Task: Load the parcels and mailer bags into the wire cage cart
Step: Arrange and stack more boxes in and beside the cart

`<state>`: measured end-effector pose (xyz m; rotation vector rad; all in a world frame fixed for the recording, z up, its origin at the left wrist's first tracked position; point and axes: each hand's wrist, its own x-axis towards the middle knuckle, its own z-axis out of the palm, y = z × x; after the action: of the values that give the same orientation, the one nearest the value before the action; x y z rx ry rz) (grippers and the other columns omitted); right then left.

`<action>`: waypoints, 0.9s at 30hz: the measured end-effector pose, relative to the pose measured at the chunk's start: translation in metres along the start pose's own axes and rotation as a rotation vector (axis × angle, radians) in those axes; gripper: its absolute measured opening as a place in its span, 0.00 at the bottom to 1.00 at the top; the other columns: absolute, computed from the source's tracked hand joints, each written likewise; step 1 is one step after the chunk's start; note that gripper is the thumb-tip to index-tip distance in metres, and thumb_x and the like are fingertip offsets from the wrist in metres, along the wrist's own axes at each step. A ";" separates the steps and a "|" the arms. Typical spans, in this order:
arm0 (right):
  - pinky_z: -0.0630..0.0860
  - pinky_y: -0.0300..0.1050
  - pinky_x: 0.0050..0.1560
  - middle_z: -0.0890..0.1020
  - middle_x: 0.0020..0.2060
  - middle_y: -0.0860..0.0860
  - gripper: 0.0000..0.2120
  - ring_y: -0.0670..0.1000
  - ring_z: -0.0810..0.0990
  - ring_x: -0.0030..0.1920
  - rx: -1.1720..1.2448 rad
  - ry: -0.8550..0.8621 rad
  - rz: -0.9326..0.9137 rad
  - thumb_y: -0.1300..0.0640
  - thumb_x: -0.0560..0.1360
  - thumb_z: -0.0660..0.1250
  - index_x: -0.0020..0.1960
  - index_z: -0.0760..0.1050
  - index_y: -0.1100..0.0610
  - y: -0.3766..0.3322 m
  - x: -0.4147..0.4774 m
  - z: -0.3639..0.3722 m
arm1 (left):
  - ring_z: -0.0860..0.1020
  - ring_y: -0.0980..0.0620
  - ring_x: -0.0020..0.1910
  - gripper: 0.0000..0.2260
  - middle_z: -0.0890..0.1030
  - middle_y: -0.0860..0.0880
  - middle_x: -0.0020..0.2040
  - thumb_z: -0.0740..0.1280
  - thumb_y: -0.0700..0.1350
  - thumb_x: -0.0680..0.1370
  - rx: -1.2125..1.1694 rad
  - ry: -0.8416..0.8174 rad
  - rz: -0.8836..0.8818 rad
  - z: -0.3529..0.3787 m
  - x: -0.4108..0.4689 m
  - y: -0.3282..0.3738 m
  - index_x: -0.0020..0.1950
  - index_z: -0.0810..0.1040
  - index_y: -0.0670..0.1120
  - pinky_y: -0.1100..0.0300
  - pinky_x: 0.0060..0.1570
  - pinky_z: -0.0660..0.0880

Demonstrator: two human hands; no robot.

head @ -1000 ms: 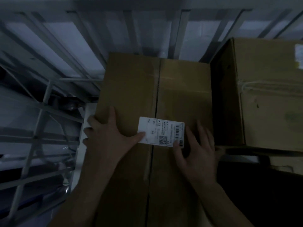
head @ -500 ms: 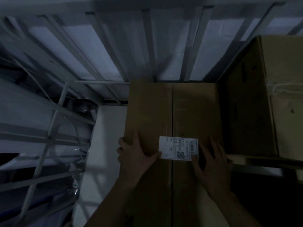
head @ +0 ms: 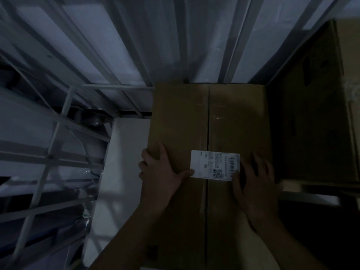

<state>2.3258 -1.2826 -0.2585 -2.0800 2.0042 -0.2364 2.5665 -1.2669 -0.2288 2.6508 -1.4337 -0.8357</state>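
Left hand [head: 159, 173], right hand [head: 253, 186] bare; forearms [head: 134, 230] bare too

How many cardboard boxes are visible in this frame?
2. The labelled box sits centre, under the left hand and right hand; the taller box stands to its right at the frame edge. Others may be hidden in the dark.

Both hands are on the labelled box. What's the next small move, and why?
Probably let go and draw both hands back. The cardboard box lies flat, its far edge seemingly at the cage bars, its side beside the taller box; the left hand grips its left edge, the right hand rests flat.
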 end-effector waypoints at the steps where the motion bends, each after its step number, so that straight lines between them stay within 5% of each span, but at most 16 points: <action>1: 0.70 0.69 0.60 0.68 0.74 0.57 0.21 0.60 0.61 0.73 -0.004 -0.047 0.011 0.47 0.79 0.62 0.70 0.73 0.53 -0.002 0.002 -0.005 | 0.59 0.34 0.71 0.56 0.46 0.41 0.76 0.70 0.75 0.64 0.017 -0.022 0.003 -0.004 0.001 0.001 0.80 0.45 0.53 0.39 0.67 0.66; 5: 0.70 0.65 0.66 0.63 0.77 0.52 0.28 0.57 0.60 0.76 -0.061 -0.343 0.079 0.35 0.79 0.52 0.75 0.66 0.45 -0.012 0.012 -0.035 | 0.64 0.34 0.70 0.40 0.52 0.38 0.77 0.70 0.65 0.73 0.079 -0.162 0.021 -0.048 -0.002 0.006 0.77 0.58 0.49 0.41 0.66 0.69; 8: 0.78 0.49 0.55 0.75 0.66 0.49 0.22 0.48 0.76 0.57 0.071 -0.481 0.092 0.37 0.80 0.52 0.67 0.73 0.43 -0.029 0.009 -0.085 | 0.67 0.38 0.66 0.27 0.61 0.41 0.74 0.66 0.59 0.77 0.116 -0.198 0.071 -0.093 -0.029 0.017 0.72 0.67 0.50 0.43 0.64 0.70; 11: 0.79 0.42 0.50 0.80 0.52 0.43 0.09 0.41 0.77 0.46 0.081 -0.422 0.008 0.40 0.80 0.59 0.55 0.75 0.40 -0.053 -0.008 -0.154 | 0.67 0.40 0.65 0.25 0.65 0.43 0.71 0.63 0.57 0.77 0.139 -0.162 0.120 -0.143 -0.064 0.035 0.73 0.66 0.52 0.44 0.62 0.69; 15: 0.75 0.46 0.58 0.77 0.64 0.48 0.17 0.51 0.74 0.65 0.015 -0.296 -0.014 0.41 0.79 0.60 0.65 0.75 0.45 -0.075 -0.022 -0.237 | 0.71 0.43 0.62 0.18 0.71 0.45 0.65 0.62 0.55 0.78 0.132 -0.072 0.160 -0.220 -0.109 0.064 0.67 0.71 0.51 0.48 0.58 0.70; 18: 0.61 0.56 0.75 0.60 0.79 0.51 0.28 0.55 0.55 0.79 -0.100 -0.390 0.083 0.38 0.79 0.57 0.78 0.60 0.43 -0.082 -0.035 -0.302 | 0.75 0.45 0.58 0.21 0.74 0.46 0.63 0.62 0.57 0.78 0.131 0.050 0.216 -0.264 -0.149 0.082 0.70 0.68 0.52 0.53 0.50 0.70; 21: 0.53 0.65 0.77 0.54 0.80 0.51 0.33 0.58 0.53 0.79 -0.089 -0.425 0.128 0.39 0.80 0.56 0.81 0.49 0.45 -0.081 -0.056 -0.363 | 0.74 0.43 0.59 0.26 0.73 0.44 0.64 0.63 0.58 0.78 0.130 0.120 0.248 -0.301 -0.195 0.094 0.73 0.64 0.50 0.52 0.49 0.72; 27: 0.58 0.65 0.73 0.55 0.80 0.54 0.33 0.60 0.53 0.78 -0.039 -0.308 0.040 0.40 0.79 0.58 0.80 0.53 0.48 -0.072 -0.096 -0.456 | 0.76 0.43 0.57 0.20 0.76 0.44 0.61 0.57 0.58 0.75 0.162 0.173 0.261 -0.347 -0.293 0.122 0.60 0.73 0.47 0.47 0.53 0.76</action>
<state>2.2616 -1.2129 0.2038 -1.9573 1.8743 0.1248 2.5040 -1.1899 0.2304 2.4891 -1.8146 -0.4747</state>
